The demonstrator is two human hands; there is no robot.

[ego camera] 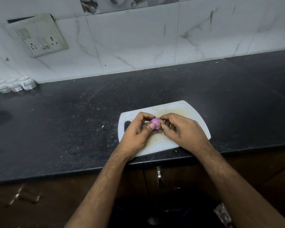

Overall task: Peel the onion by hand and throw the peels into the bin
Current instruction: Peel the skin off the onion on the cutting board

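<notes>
A small purple onion with shiny bare flesh is held over the white cutting board. My left hand grips it, thumb pressed on its front. My right hand curls in from the right, its fingertips pinching at the onion's right side, where brown bits of peel show under the fingers. Whether those bits are loose or still attached is hidden. No bin can be identified.
The board lies on a black stone counter close to its front edge. Small white cups stand at the far left by the tiled wall. A switch plate hangs on the wall. Brown cabinet doors with a metal handle are below.
</notes>
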